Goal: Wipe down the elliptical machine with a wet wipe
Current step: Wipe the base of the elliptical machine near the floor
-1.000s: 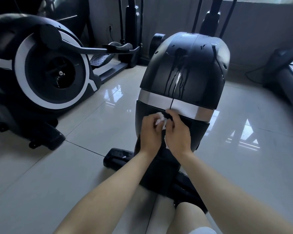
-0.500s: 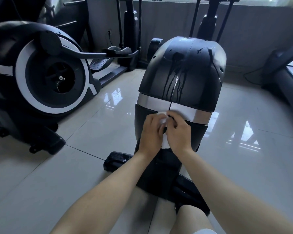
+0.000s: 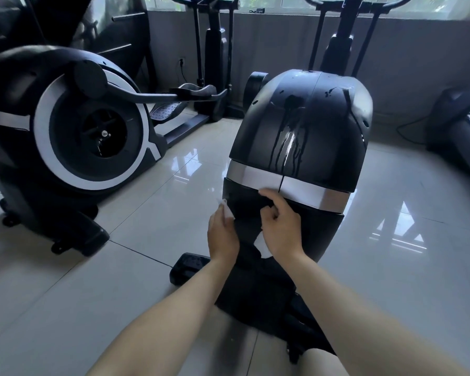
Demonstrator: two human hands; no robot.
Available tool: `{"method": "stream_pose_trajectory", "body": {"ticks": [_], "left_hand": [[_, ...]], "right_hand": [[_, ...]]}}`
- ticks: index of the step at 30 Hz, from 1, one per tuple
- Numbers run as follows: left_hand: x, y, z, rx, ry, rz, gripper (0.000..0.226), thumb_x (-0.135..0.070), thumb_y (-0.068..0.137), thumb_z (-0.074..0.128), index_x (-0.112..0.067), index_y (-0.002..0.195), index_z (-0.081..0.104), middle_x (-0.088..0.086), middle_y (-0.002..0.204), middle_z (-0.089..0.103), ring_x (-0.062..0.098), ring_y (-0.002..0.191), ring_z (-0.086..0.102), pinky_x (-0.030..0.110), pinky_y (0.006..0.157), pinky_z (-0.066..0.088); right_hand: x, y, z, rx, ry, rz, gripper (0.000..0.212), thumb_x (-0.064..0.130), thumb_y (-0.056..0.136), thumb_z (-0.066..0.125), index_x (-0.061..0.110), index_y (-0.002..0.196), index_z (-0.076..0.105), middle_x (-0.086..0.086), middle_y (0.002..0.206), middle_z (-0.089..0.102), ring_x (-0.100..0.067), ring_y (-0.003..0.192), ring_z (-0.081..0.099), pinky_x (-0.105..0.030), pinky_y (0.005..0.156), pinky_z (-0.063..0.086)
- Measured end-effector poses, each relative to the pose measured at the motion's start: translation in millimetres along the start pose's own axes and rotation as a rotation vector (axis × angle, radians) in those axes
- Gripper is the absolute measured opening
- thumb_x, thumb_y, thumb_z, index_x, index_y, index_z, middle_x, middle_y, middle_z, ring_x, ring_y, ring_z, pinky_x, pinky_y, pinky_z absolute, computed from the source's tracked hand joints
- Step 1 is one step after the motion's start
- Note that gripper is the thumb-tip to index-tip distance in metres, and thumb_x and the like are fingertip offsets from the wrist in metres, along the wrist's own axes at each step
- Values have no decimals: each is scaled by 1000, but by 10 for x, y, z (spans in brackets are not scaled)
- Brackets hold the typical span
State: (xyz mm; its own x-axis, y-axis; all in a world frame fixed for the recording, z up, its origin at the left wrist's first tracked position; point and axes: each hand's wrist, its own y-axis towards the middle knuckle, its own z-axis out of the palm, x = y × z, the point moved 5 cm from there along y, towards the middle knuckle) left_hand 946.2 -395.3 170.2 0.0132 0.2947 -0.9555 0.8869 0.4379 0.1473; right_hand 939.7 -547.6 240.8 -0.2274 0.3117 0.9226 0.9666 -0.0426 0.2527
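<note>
Elliptical machine (image 3: pixel 296 126) stands on the tiled floor (image 3: pixel 147 218) right in front of me. Its rounded black housing is streaked with dark drip runs (image 3: pixel 288 147) above a silver band (image 3: pixel 310 191). I have both hands low on the housing just under that band, near each other but apart. My left hand (image 3: pixel 223 234) pinches a white corner of the wet wipe (image 3: pixel 225 210) at the housing's left edge. My right hand (image 3: pixel 281 226) is curled, thumb reaching up to the band's lower edge, with more white showing beneath its palm. I judge the wipe is being pulled open so a wider face meets the plastic. The hands hide the middle, so I cannot tell whether it is one sheet or two. I count two hands, two white patches, one band and several drip runs. One second elliptical (image 3: pixel 79 131) sits to the left, and one dark machine (image 3: pixel 461 126) at the right edge.
</note>
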Motion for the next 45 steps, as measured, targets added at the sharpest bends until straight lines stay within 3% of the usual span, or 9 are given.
{"method": "stream_pose_trajectory", "body": {"ticks": [3, 7, 13, 17, 26, 29, 36, 41, 45], "left_hand": [[-214, -110, 75, 27, -81, 143, 49, -20, 112, 34, -27, 160, 29, -15, 160, 36, -2, 147, 31, 12, 118, 22], [-397, -92, 188, 74, -12, 309, 59, -18, 110, 31, -23, 164, 8, -10, 171, 9, -1, 154, 8, 19, 125, 9], [163, -45, 278, 142, -177, -143, 56, -42, 110, 27, -32, 163, 10, 0, 168, 24, 17, 154, 22, 38, 126, 17], [244, -160, 253, 231, -147, -291, 56, -43, 112, 22, -29, 164, 6, 1, 161, 34, 23, 148, 32, 28, 115, 20], [-444, -95, 246, 187, -4, 263, 60, -41, 110, 27, -39, 159, -7, -20, 163, -23, -3, 151, -18, 34, 127, -3], [-410, -33, 265, 176, 32, 298, 60, -43, 109, 25, -35, 162, -3, -15, 166, -23, -2, 152, -18, 34, 127, -3], [-11, -130, 252, 238, -144, -108, 58, -39, 112, 24, -38, 160, -8, -14, 169, -9, 6, 156, -7, 40, 128, -2], [-378, -184, 240, 216, -101, 148, 62, -31, 112, 29, -28, 162, -8, -19, 165, -16, -8, 150, -15, 24, 125, -6], [-541, -84, 210, 183, 122, 349, 62, -28, 111, 30, -25, 164, -3, -8, 170, -16, 2, 154, -15, 31, 127, -1]], "right_hand": [[-7, 12, 28, -14, -30, -7, 44, 8, 98, 51, 43, 122, 63, 8, 58, 44, -9, 56, 42, -35, 63, 49], [-20, -3, 38, -35, -38, -24, 43, 7, 97, 53, 36, 127, 64, 9, 57, 47, -7, 55, 44, -29, 66, 50], [-43, -19, 48, -14, -42, -34, 47, 5, 97, 51, 37, 129, 63, 7, 57, 42, -8, 56, 41, -26, 63, 47], [-35, -29, 44, -18, -27, -23, 47, 4, 98, 51, 37, 130, 63, 10, 54, 38, -7, 54, 38, -18, 60, 45], [-6, -50, 38, 4, -16, 17, 45, 9, 98, 51, 40, 128, 63, 5, 57, 53, -7, 55, 47, -32, 67, 51], [-22, -49, 24, 5, -6, 23, 47, 10, 99, 48, 42, 130, 62, -1, 68, 63, -8, 59, 53, -32, 70, 54], [-60, -48, 0, 45, -12, 21, 51, 10, 99, 48, 48, 131, 59, 1, 59, 45, -10, 56, 41, -31, 64, 48], [-31, -38, -24, 64, 2, 37, 53, 12, 99, 49, 60, 120, 60, -9, 78, 62, -11, 62, 49, -32, 76, 55], [2, -12, -53, 80, 19, 70, 49, 12, 99, 49, 51, 124, 64, 13, 91, 71, -4, 74, 62, -24, 80, 55]]}}
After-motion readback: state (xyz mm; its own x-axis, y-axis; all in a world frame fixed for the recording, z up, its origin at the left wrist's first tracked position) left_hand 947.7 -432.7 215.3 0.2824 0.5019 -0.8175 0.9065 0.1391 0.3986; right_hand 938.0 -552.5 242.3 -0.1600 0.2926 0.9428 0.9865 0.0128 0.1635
